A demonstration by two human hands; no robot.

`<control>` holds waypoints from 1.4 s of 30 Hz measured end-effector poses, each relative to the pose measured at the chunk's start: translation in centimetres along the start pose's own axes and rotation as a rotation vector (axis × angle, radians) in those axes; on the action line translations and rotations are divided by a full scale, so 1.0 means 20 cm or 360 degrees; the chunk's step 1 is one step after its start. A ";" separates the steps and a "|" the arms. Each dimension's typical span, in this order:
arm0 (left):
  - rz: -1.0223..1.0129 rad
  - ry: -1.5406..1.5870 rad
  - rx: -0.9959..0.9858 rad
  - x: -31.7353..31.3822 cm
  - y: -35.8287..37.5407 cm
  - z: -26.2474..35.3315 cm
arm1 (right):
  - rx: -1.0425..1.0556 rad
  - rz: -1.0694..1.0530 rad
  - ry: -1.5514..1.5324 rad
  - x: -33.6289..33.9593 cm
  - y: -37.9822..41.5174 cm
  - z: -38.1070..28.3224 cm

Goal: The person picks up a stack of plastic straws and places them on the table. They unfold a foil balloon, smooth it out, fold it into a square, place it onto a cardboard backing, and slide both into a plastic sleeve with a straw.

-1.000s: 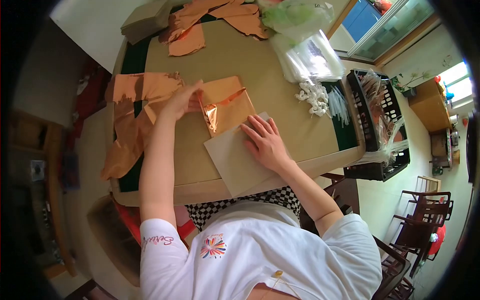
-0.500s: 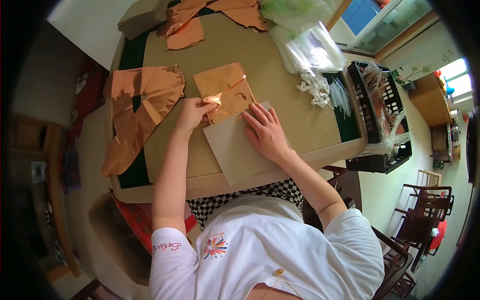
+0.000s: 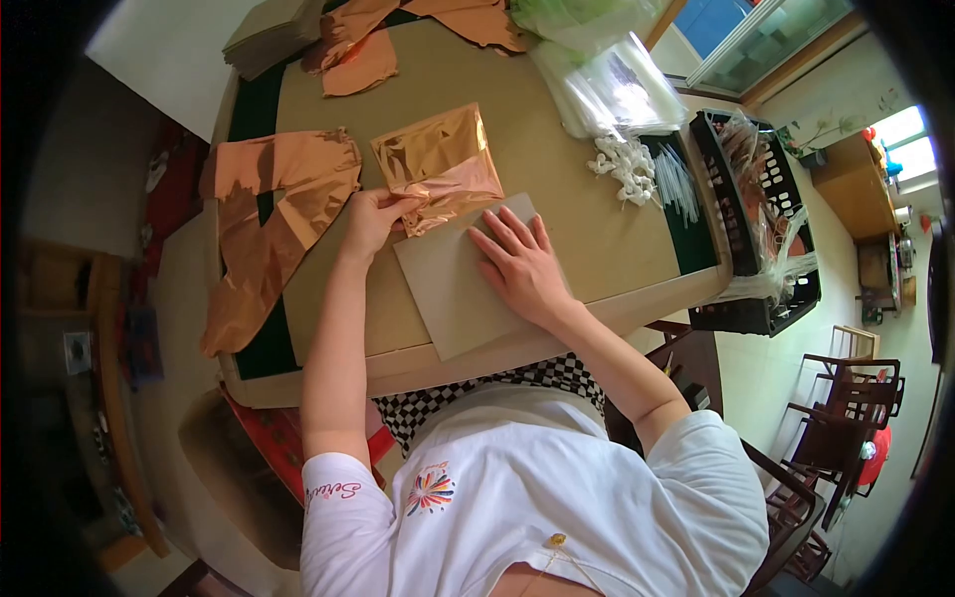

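A shiny copper-coloured foil bag [image 3: 443, 149] lies on the table in front of me, its near part creased. My left hand [image 3: 376, 221] pinches the bag's near left edge between thumb and fingers. Below the bag is a flat grey cardboard sheet [image 3: 468, 284], whose far edge meets the foil. My right hand [image 3: 527, 264] rests on this sheet with its fingers spread, holding nothing. To the left of my left hand sits a crumpled heap of copper foil bags [image 3: 288, 199].
At the back are a stack of grey card [image 3: 269, 40], more copper foil [image 3: 363, 60] and clear plastic bags [image 3: 612, 90]. White corded pieces [image 3: 625, 171] and thin clear strips [image 3: 676, 184] lie at the right. A black crate [image 3: 726, 199] stands beyond the table's right edge.
The foil bag's far side has lifted and spread, and its near part is now more creased. My left hand keeps its pinch. My right hand and the cardboard have shifted slightly left in view.
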State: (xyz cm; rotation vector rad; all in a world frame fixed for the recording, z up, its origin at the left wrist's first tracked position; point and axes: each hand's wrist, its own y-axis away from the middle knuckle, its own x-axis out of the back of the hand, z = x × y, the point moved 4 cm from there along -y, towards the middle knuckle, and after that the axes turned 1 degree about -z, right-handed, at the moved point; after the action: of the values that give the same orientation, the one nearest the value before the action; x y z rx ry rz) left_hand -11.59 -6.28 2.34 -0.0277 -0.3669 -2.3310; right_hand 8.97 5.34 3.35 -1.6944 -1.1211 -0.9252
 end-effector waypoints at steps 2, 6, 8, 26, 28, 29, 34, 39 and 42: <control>-0.0006 0.0029 -0.0007 0.00 0.00 0.00 | -0.0008 0.0006 0.0006 -0.01 0.00 0.00; 0.0016 0.0033 -0.0038 0.01 -0.03 -0.05 | 0.0065 -0.0025 -0.0028 0.00 0.01 0.00; -0.0003 0.0075 -0.0019 0.02 -0.04 -0.05 | 0.0120 -0.0060 -0.0016 0.00 0.04 0.00; 0.0046 0.0021 -0.0037 -0.01 0.00 -0.01 | -0.0190 0.0061 0.0004 0.08 0.08 0.17; 0.0059 -0.0018 -0.0016 0.00 0.00 0.00 | -0.0155 0.0050 -0.0010 0.04 0.04 0.11; 0.0062 -0.0042 0.0002 0.00 0.00 0.00 | -0.0124 0.0038 -0.0022 0.02 0.01 0.09; 0.0087 0.0003 -0.0010 0.01 -0.03 -0.04 | -0.0028 0.0049 0.0013 -0.06 -0.03 0.00; 0.0077 -0.0030 -0.0016 0.02 -0.01 -0.05 | -0.0029 0.0037 -0.0004 -0.07 -0.04 -0.02; 0.0049 0.0026 -0.0221 0.00 0.02 -0.01 | -0.0033 0.0049 0.0000 -0.07 -0.04 -0.02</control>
State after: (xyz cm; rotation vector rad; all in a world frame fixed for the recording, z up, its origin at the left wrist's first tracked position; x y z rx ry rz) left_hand -11.35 -6.65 2.31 -0.0811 -0.1949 -2.3209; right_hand 7.83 4.75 2.49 -1.7238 -1.0860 -0.9201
